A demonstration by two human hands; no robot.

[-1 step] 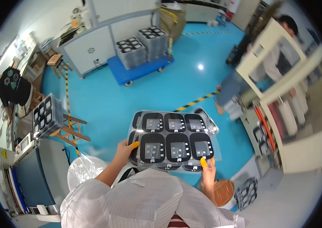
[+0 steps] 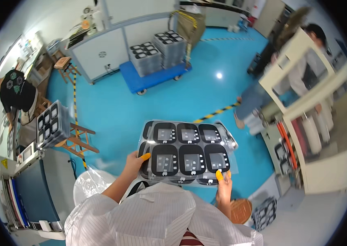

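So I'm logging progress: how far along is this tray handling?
Done: filled trays sit stacked on the blue cart. In hand: the left hand and right hand carry a black tray of six parts over the floor. Left: it is not yet set down anywhere.

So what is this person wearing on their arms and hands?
White, finely striped smock sleeves are pushed up, leaving the forearms bare. The left hand and right hand wear no gloves, only small orange finger cots capping a few fingertips. No watch or rings show.
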